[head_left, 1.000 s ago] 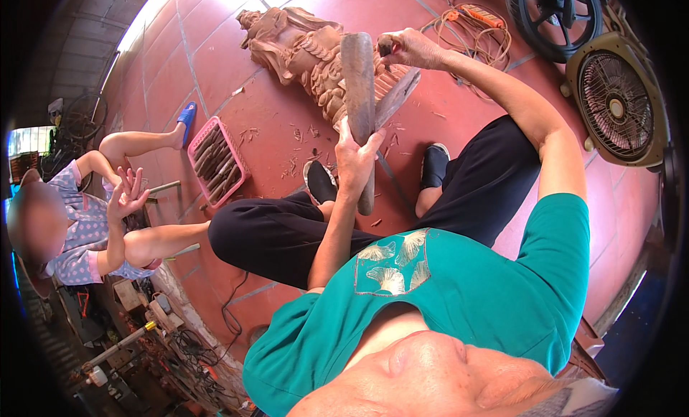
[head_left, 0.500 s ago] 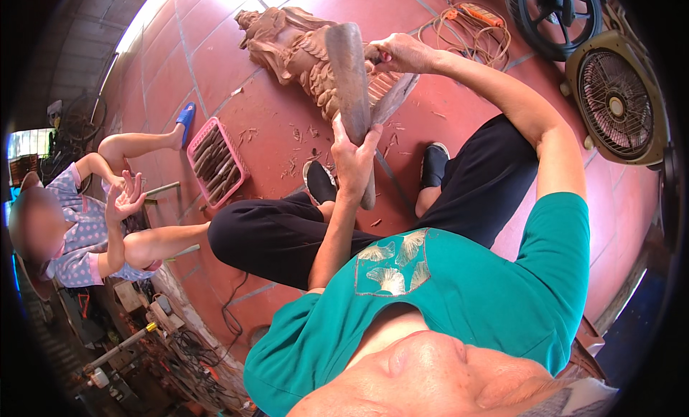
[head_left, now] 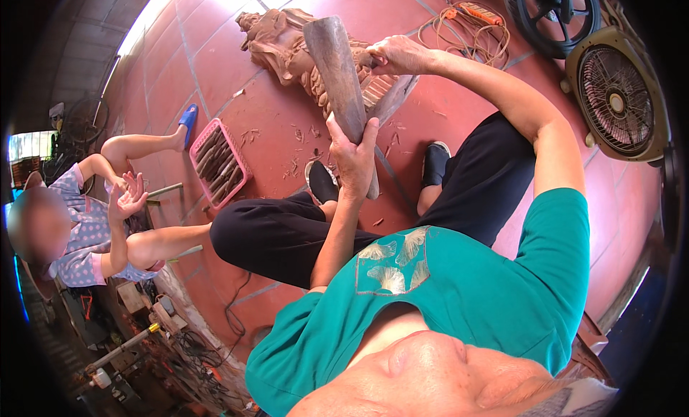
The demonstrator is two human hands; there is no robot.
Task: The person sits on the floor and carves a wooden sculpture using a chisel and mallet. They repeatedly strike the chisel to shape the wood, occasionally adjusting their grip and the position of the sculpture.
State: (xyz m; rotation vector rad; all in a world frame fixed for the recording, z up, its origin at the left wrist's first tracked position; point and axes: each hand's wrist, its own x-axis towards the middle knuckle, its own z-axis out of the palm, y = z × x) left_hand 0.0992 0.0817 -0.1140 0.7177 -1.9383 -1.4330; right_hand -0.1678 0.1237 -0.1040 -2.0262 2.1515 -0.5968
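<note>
My left hand [head_left: 353,158] is wrapped round a worn, greyish wooden mallet [head_left: 334,69], shaped like a flat club. It stands tilted, its broad end up and leaning left. Behind it on the floor lies a carved brown wooden figure [head_left: 283,47], partly covered by the mallet. My right hand [head_left: 405,56] is closed beside the figure's right part, fingertips pinched together at the carving. Whatever those fingers hold is small, dark and mostly hidden. A grey-brown length of wood [head_left: 395,97] slants from the figure's lower right end.
A pink basket [head_left: 247,174] of dark wooden-handled tools stands left of my feet. Wood shavings [head_left: 294,166] litter the red tiles. Another person [head_left: 86,223] sits at the left, hands raised. A box fan [head_left: 616,101], a black wheel [head_left: 556,19] and a coiled orange cord [head_left: 477,40] lie right.
The mallet's broad end has swung left, away from my right hand. My right hand stays at almost the same spot by the carving.
</note>
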